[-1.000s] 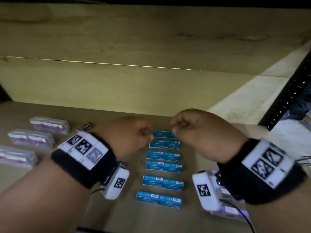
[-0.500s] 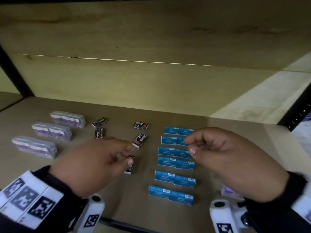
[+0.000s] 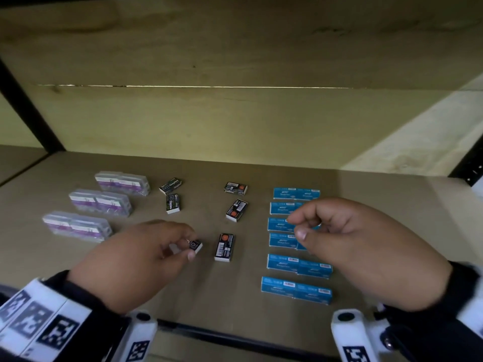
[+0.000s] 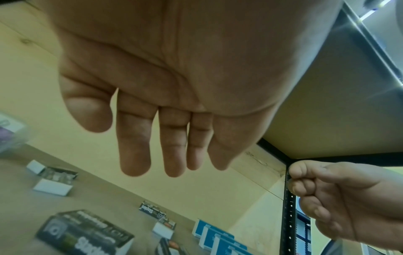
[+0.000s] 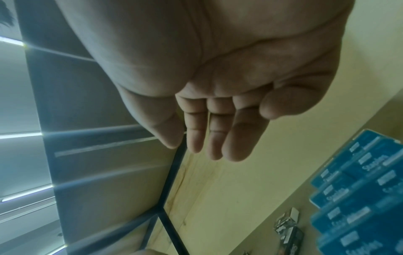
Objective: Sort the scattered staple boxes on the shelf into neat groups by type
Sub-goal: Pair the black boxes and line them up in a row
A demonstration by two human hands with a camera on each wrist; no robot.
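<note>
Left hand (image 3: 136, 259) hovered over a black box (image 3: 195, 246) on the shelf (image 3: 235, 314), fingers straight, not grasping it. Right hand (image 3: 366, 252) hung loosely curled, empty, above the blue boxes (image 3: 296, 290). Five more black boxes lay between these and the purple packs (image 3: 75, 226).
</note>
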